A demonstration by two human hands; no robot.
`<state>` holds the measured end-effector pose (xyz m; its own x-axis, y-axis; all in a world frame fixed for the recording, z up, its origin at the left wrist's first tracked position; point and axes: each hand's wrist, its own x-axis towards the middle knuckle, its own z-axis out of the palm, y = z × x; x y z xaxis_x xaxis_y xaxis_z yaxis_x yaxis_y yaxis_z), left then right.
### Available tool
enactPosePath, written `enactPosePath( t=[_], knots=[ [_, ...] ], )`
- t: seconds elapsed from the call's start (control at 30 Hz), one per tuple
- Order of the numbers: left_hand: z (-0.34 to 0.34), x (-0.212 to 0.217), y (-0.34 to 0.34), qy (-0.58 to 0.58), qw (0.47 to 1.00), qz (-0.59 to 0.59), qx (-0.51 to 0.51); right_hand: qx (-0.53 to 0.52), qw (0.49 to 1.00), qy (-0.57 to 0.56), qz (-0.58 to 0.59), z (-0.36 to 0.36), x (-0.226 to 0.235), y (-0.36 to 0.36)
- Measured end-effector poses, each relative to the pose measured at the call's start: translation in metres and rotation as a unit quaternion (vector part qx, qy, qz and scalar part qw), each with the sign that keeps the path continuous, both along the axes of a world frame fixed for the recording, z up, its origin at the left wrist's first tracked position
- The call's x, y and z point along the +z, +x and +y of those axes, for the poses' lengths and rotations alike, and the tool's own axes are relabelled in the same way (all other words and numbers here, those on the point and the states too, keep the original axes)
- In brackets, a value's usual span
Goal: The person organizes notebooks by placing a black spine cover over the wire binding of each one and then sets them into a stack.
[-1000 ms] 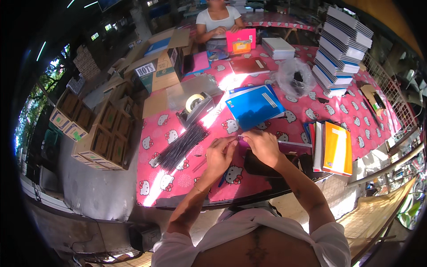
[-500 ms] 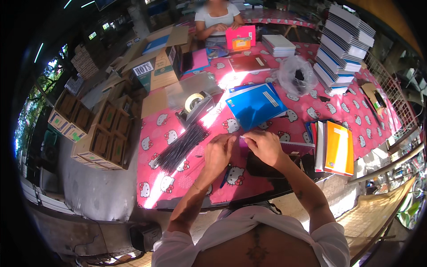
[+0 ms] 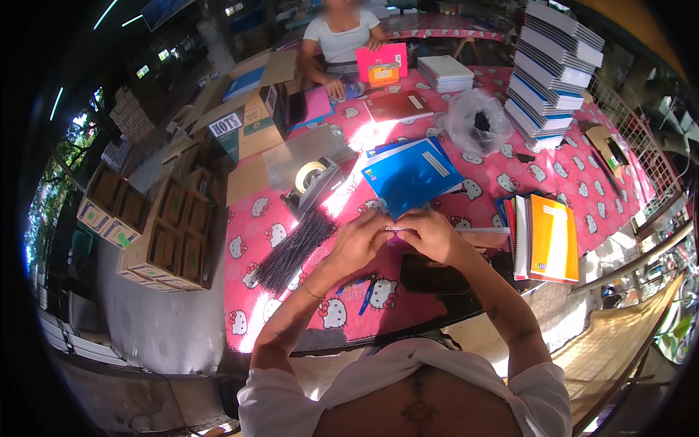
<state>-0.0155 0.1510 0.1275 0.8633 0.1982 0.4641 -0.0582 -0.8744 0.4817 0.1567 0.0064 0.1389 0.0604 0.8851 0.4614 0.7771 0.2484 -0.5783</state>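
Observation:
A spiral notebook, seen nearly edge-on, is held up over the near side of the table. My left hand pinches its left end, and my right hand grips beside it, the thumbs close together. My fingers hide much of the notebook. Left of my left hand lies a bundle of black spiral binding coils. A blue pen rests on the cloth below my hands, and a dark flat object lies under my right forearm. Just beyond my hands is a blue notebook.
A tape dispenser stands left of centre, near an open carton. Spiral notebooks lie at right, below a tall notebook stack and a clear plastic roll. Across the table, a person handles a pink notebook.
My hands have come closer together, and the notebook has turned from showing its purple cover to nearly edge-on. The person opposite has lowered one hand toward the table.

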Motion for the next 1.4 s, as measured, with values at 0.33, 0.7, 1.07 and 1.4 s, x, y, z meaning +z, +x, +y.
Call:
enactPosePath(
  t=[0.33,0.7,1.07,1.4],
  knots=[
    [-0.002,0.019,0.001,-0.043,0.998,0.039,-0.001,0.01,1.0,0.011,0.015,0.003,-0.008,0.008],
    [0.01,0.019,-0.004,-0.081,0.997,0.0,0.01,-0.099,0.992,-0.073,0.02,0.01,-0.002,-0.002],
    [0.009,0.023,-0.007,-0.07,0.997,0.04,0.016,-0.079,0.994,0.026,-0.074,-0.005,0.004,-0.008],
    [-0.008,0.01,0.006,0.011,0.999,-0.024,0.027,-0.153,0.966,0.029,-0.205,-0.046,0.006,0.004]
  ],
)
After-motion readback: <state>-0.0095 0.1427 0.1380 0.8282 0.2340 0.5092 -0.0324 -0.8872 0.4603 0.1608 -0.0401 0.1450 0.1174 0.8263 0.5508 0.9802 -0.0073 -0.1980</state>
